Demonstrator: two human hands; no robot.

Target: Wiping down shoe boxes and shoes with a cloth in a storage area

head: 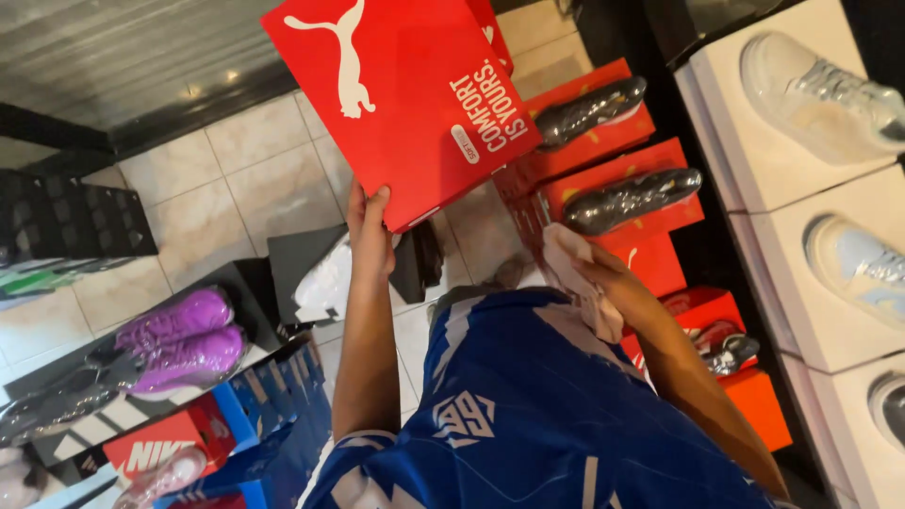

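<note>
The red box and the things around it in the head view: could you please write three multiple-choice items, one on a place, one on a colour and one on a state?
1. Where do the purple shoes lie?
A. On a dark box at the left
B. On a white box
C. On the bare tiles

2. What colour is the box that the left hand holds?
A. Blue
B. White
C. Red

3. How is the right hand?
A. Open and empty
B. Closed on a pale wad
C. Gripping a black shoe

Answers:
1 A, as a dark box shows beneath the shoes.
2 C, as the box is plainly red.
3 B, as its fingers wrap the crumpled pale wad, paper or cloth.
</note>
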